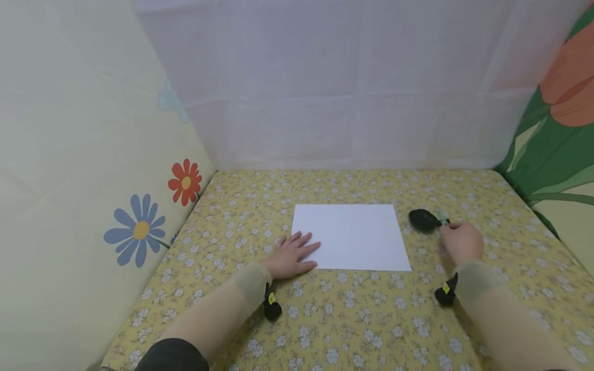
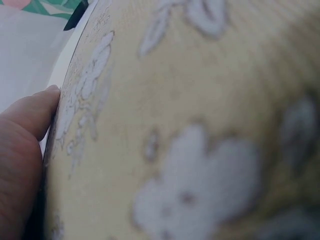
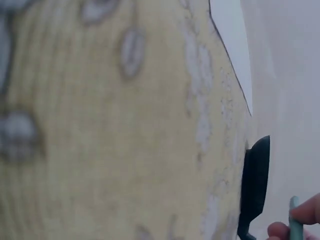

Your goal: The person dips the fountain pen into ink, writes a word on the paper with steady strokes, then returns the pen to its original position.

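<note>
A blank white sheet of paper (image 1: 352, 237) lies on the flowered cloth. My left hand (image 1: 291, 256) rests palm down with spread fingers over its lower left corner; in the left wrist view the thumb (image 2: 35, 112) reaches along the cloth to the paper's edge. To the right of the sheet, my right hand (image 1: 462, 242) pinches a small pale green stick (image 3: 296, 220) between thumb and fingertips. Just left of those fingertips lies a black oval, spoon-shaped object (image 1: 423, 220), its narrow end towards the hand. In the right wrist view this black object (image 3: 256, 177) appears beside the fingers.
A yellow cloth with white flowers (image 1: 334, 319) covers the table. Behind it hangs a white sheet (image 1: 352, 93). Panels printed with flowers stand at the left (image 1: 69, 206) and right (image 1: 557, 154). Small black cameras (image 1: 272, 309) are strapped to both wrists.
</note>
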`<state>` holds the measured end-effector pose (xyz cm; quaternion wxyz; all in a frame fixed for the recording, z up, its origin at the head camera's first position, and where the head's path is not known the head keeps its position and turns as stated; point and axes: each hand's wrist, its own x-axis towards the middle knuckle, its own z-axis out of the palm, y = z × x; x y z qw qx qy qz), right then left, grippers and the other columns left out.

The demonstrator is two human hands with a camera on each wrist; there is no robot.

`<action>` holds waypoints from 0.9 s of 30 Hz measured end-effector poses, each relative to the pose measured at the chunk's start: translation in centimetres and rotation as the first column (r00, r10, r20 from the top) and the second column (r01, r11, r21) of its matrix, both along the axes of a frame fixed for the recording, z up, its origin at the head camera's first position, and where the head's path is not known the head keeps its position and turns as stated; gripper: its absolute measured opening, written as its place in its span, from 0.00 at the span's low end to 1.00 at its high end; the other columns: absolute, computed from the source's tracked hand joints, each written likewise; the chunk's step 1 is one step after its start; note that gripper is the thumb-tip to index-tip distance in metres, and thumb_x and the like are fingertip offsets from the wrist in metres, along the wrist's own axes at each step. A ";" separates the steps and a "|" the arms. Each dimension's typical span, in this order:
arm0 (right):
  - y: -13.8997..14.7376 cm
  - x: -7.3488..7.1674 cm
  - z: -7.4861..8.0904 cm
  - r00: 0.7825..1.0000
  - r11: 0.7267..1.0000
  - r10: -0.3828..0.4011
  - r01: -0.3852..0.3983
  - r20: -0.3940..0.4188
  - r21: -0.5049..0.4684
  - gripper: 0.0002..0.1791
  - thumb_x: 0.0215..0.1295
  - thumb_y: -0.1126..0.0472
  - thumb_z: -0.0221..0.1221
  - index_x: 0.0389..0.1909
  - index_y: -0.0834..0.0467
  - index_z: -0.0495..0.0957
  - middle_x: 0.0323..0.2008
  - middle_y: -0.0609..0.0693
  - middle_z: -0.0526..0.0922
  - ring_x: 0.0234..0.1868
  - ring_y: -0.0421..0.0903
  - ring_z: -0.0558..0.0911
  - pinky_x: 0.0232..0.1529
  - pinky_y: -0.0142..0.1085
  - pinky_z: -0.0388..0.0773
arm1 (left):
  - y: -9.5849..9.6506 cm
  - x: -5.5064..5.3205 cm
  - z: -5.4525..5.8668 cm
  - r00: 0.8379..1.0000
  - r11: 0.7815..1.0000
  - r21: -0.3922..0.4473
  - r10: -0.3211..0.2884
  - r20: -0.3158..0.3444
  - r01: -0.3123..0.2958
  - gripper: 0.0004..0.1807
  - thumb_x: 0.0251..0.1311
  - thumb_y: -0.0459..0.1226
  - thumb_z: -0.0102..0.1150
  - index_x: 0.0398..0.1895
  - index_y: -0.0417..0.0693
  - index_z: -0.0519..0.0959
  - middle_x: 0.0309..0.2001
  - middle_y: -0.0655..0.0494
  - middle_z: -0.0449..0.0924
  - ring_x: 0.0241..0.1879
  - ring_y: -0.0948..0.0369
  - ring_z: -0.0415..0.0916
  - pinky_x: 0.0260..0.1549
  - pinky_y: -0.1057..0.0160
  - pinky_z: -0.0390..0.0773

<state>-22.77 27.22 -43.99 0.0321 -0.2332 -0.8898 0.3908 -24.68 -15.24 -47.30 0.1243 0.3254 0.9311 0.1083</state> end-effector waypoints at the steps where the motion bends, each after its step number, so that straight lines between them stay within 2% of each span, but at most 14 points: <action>1: -0.1 0.0 0.2 1.000 1.000 0.022 -0.022 -0.011 0.013 0.29 0.71 0.52 0.45 0.62 0.70 0.68 0.54 0.70 0.74 0.47 0.64 0.77 0.39 0.53 0.76 | 0.0 0.0 -0.1 1.000 1.000 -0.002 0.001 -0.002 -0.001 0.35 0.69 0.63 0.35 0.76 0.68 0.48 0.77 0.59 0.37 0.75 0.52 0.33 0.68 0.41 0.34; 6: -0.7 0.2 0.9 0.995 0.995 0.091 -0.088 -0.037 0.055 0.29 0.71 0.52 0.45 0.62 0.70 0.69 0.56 0.71 0.73 0.50 0.66 0.75 0.41 0.55 0.75 | -0.2 -0.2 -0.4 1.000 1.000 0.006 0.001 -0.004 -0.001 0.35 0.69 0.64 0.34 0.76 0.69 0.48 0.77 0.60 0.36 0.75 0.53 0.32 0.69 0.42 0.33; 12: -0.9 -0.1 1.7 0.992 0.986 0.122 -0.124 0.018 0.114 0.28 0.71 0.51 0.45 0.60 0.69 0.71 0.56 0.69 0.74 0.51 0.65 0.75 0.44 0.56 0.75 | -0.1 -0.2 -0.5 1.000 1.000 0.018 -0.004 -0.005 0.004 0.35 0.68 0.64 0.35 0.76 0.69 0.48 0.77 0.60 0.37 0.75 0.53 0.33 0.69 0.41 0.33; 18: -0.6 -0.8 2.3 0.974 0.948 0.212 -0.225 0.078 0.228 0.27 0.71 0.51 0.47 0.57 0.70 0.73 0.56 0.71 0.74 0.50 0.66 0.76 0.44 0.56 0.75 | -0.1 -0.2 -0.5 1.000 1.000 0.008 0.000 -0.004 0.000 0.35 0.68 0.64 0.34 0.76 0.70 0.47 0.77 0.60 0.36 0.75 0.54 0.32 0.69 0.42 0.33; 27: -0.7 -1.2 2.8 0.961 0.928 0.244 -0.270 0.127 0.258 0.25 0.69 0.55 0.48 0.54 0.74 0.73 0.55 0.73 0.73 0.48 0.67 0.77 0.41 0.56 0.76 | -0.1 -0.2 -0.2 1.000 1.000 0.020 -0.016 0.001 0.016 0.35 0.69 0.62 0.36 0.77 0.67 0.49 0.77 0.58 0.37 0.75 0.52 0.33 0.68 0.40 0.34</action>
